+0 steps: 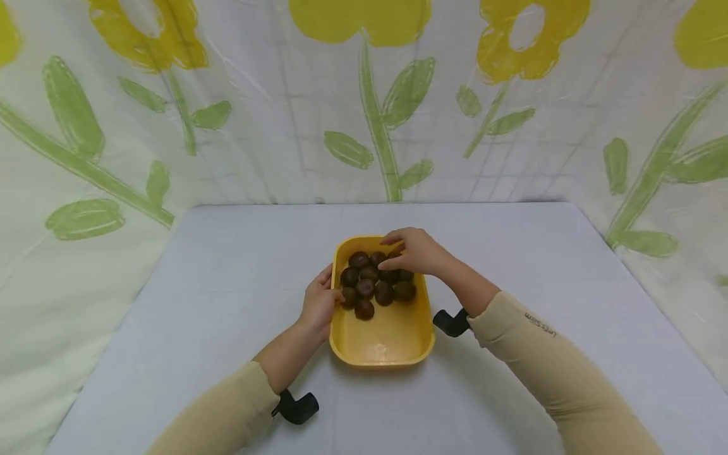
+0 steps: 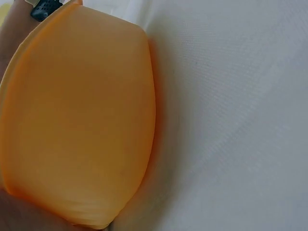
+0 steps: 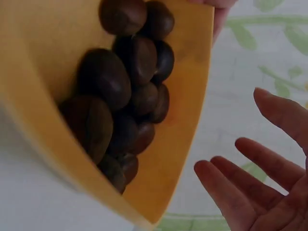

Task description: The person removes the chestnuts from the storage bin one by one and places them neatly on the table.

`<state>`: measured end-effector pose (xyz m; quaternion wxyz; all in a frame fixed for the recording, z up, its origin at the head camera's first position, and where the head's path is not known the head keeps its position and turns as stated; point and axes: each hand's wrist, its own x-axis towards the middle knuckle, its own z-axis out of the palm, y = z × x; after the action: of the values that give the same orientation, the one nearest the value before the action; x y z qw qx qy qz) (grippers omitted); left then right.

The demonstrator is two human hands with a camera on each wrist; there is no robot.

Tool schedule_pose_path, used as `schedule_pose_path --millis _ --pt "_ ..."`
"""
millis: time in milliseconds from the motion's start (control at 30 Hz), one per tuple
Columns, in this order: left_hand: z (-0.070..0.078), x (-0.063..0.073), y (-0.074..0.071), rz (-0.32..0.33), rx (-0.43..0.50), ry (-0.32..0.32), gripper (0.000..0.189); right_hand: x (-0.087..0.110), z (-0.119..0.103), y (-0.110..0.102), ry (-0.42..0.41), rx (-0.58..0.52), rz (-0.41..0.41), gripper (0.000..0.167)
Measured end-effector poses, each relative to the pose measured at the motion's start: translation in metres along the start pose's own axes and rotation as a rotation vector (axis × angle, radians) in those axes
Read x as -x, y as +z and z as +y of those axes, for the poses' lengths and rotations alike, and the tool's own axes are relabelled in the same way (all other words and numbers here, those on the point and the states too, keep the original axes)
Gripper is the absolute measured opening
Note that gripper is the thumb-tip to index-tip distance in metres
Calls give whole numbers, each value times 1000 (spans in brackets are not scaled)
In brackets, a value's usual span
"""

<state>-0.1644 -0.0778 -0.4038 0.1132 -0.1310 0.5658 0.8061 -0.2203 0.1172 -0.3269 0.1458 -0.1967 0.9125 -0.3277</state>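
A yellow plastic tray [image 1: 382, 338] with several brown chestnuts [image 1: 365, 289] is at the middle of the table. My left hand [image 1: 316, 308] grips its left side, thumb over the rim and fingers on the outside. The chestnuts bunch in the far part of the tray, leaving its near part bare. My right hand [image 1: 423, 253] hovers over the far right corner, fingers apart and loosely bent. In the right wrist view, this right hand [image 3: 284, 207] holds nothing. The left wrist view is mostly filled by the tray's smooth outside [image 2: 82, 115].
A white cloth [image 1: 239, 272] covers the table. Behind it hangs a white curtain [image 1: 256, 151] painted with yellow flowers and green leaves. Black wrist devices [image 1: 298, 407] sit at both cuffs of the beige sleeves [image 1: 218, 414].
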Motion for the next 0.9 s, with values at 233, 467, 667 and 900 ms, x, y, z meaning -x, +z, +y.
schedule_pose_path --millis 233,467,667,900 --pt "1 0 -1 14 3 -4 79 -11 -12 20 21 -102 -153 42" --pt "1 0 1 16 22 -19 79 -17 -14 38 51 -124 -179 42" --pt "1 -1 1 26 11 -21 79 -21 -13 51 78 -95 -191 41" --pt "-1 -3 0 42 -9 -19 76 -27 -11 67 26 82 -143 37"
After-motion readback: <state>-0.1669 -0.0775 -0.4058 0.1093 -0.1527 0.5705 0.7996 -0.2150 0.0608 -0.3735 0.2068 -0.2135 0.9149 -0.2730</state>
